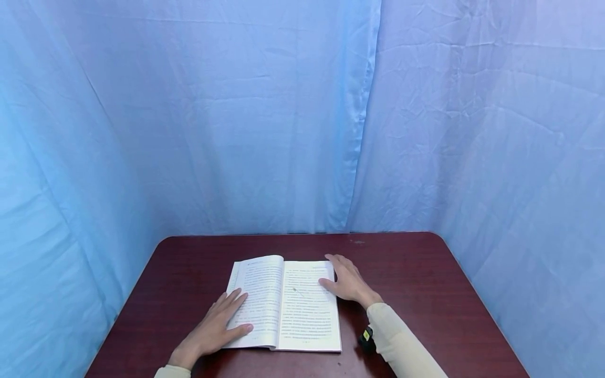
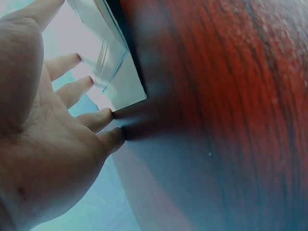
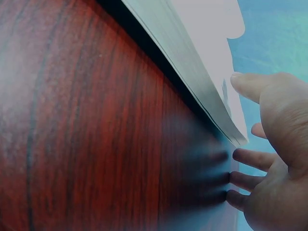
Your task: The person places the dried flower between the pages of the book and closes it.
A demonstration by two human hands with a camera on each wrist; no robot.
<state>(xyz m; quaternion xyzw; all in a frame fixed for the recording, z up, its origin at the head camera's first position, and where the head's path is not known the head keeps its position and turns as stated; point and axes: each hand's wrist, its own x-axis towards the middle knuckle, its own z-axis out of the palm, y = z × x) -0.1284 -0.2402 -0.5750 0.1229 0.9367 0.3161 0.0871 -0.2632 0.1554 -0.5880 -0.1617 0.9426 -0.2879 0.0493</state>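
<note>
At opposite book [image 1: 285, 304] edges, both hands [image 1: 215, 325] [image 1: 351, 281]

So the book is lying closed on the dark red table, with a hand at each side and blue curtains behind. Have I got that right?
Not quite: the book is open, as the head view shows. It does lie on the dark red table, with the left hand and right hand at its sides and blue curtains behind.
</note>
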